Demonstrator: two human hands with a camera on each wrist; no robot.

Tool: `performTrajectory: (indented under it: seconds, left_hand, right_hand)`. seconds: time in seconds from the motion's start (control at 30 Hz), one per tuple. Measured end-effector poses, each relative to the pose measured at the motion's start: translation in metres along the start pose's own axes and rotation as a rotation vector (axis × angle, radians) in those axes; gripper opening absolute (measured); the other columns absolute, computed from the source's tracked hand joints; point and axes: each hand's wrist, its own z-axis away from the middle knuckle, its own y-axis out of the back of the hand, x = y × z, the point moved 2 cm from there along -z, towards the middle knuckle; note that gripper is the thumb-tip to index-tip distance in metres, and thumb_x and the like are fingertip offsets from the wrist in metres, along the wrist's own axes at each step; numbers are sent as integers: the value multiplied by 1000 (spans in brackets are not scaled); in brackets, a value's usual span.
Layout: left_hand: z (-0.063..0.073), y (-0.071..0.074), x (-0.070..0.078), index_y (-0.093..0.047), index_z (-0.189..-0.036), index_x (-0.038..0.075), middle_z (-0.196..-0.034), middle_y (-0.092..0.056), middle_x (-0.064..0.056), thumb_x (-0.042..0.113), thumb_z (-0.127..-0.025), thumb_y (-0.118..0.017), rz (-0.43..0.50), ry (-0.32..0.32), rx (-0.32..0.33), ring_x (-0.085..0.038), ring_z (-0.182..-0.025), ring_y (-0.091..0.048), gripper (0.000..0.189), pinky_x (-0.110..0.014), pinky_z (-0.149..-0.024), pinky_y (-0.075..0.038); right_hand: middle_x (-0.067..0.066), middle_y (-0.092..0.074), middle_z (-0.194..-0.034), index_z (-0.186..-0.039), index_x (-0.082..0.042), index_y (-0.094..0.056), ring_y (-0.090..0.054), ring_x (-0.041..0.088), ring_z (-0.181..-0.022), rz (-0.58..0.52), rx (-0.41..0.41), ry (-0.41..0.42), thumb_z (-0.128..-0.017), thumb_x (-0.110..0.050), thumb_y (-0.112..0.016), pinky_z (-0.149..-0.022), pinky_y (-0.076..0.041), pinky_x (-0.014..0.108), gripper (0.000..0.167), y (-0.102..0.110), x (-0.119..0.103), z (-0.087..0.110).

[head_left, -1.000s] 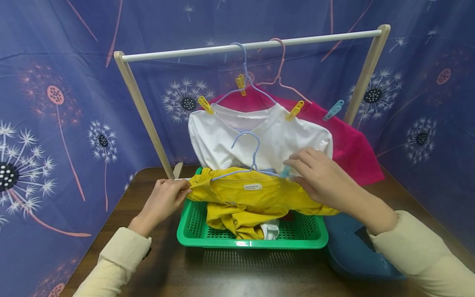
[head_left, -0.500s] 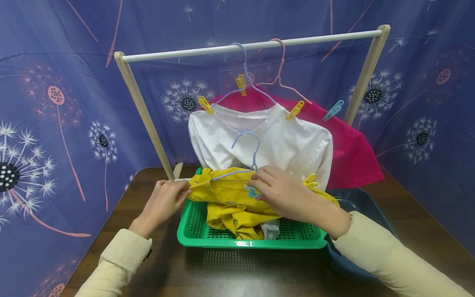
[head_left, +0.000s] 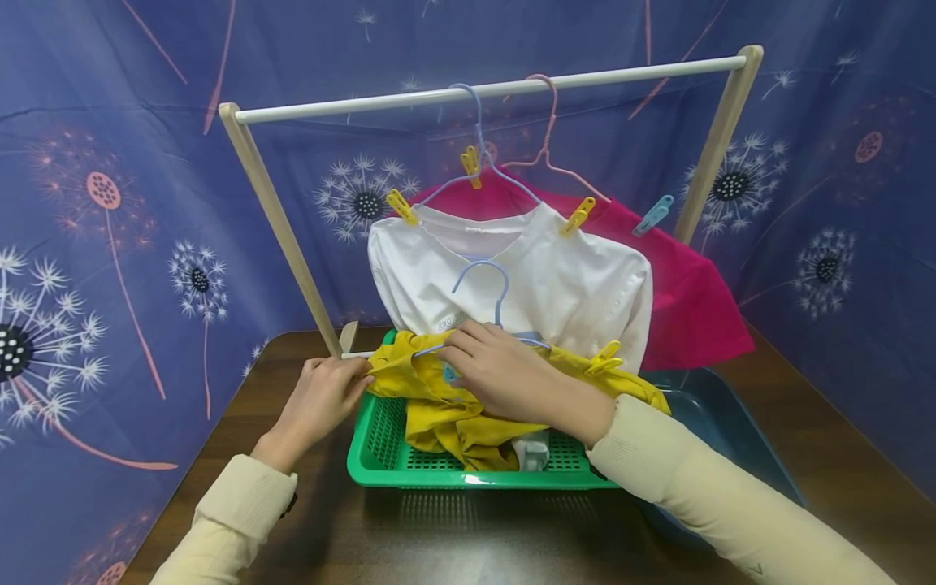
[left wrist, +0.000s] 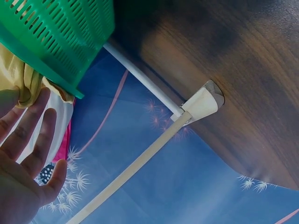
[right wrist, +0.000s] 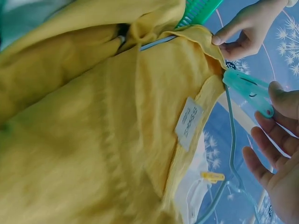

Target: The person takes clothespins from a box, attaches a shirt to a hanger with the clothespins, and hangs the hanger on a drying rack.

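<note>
A yellow shirt [head_left: 468, 435], with a blue wire hanger [head_left: 504, 284] in its neck, lies over the green basket [head_left: 475, 480]. My left hand [head_left: 318, 402] pinches the shirt's left shoulder edge between thumb and finger. Between thumb and fingertips, my right hand [head_left: 504, 378] holds a light blue clothespin [right wrist: 247, 88]. In the right wrist view, the clothespin's tip is at the collar edge beside the hanger wire; whether it grips the cloth I cannot tell. A yellow clothespin [head_left: 604, 357] sits on the shirt's right shoulder. My right hand hides part of the collar in the head view.
Behind the basket, a white shirt [head_left: 556, 276] and a magenta shirt [head_left: 695, 317] hang with clothespins from a rack bar [head_left: 351, 106]. A dark blue basin [head_left: 731, 422] stands right of the basket on the wooden table [head_left: 468, 536].
My right hand has moved left along the shirt from its right shoulder to the left side of the collar, carrying the light blue clothespin. The yellow clothespin has come into view. My left hand stays put.
</note>
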Motion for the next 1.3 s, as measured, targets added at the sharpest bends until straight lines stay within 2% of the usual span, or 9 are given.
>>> performTrajectory:
  seconds: [0.2, 0.43, 0.6, 0.8, 0.97, 1.3]
  left_hand:
    - [0, 0, 0, -63, -88, 19, -74, -64, 9, 23, -88, -60, -1, -5, 1, -15, -74, -58, 5, -49, -86, -37]
    - [0, 1, -1, -63, -86, 19, -71, -62, 10, 24, -88, -60, -5, -12, 15, -13, -71, -57, 6, -49, -84, -38]
    - [1, 1, -2, -62, -86, 19, -71, -61, 10, 23, -87, -61, -2, -13, 23, -12, -69, -56, 4, -49, -83, -38]
    - [1, 1, -2, -62, -87, 19, -72, -62, 9, 22, -88, -61, -14, -15, 23, -13, -68, -56, 4, -50, -83, -39]
    - [1, 1, -1, -63, -89, 18, -75, -65, 8, 21, -87, -61, -14, -14, 19, -14, -71, -58, 4, -50, -84, -39]
    - [2, 0, 0, -63, -97, 19, -86, -69, 5, 17, -87, -61, 5, -28, 33, -17, -78, -62, 10, -49, -86, -38]
  right_hand:
    - [0, -57, -97, -104, -10, -60, -48, 17, -92, -31, 8, -26, -83, -18, -65, -84, -42, 26, 23, -3, -3, -19]
    - [1, -56, -89, -99, -9, -60, -49, 18, -84, 5, 14, -44, -81, -14, -65, -76, -41, 25, 19, -9, -5, -40]
    - [2, -56, -90, -96, -11, -60, -52, 18, -85, 44, 30, -53, -81, -14, -64, -70, -43, 26, 17, -13, -6, -54]
    - [2, -57, -89, -94, -11, -60, -52, 18, -87, 58, 20, -50, -82, -14, -62, -71, -44, 25, 14, -18, -8, -67]
    - [1, -58, -89, -93, -12, -60, -51, 17, -86, 68, -40, -53, -83, -15, -61, -69, -44, 24, 11, -22, -8, -77]
    - [-1, -58, -90, -96, -15, -61, -49, 17, -88, 104, -251, -100, -83, -22, -60, -70, -46, 26, 15, -27, -11, -95]
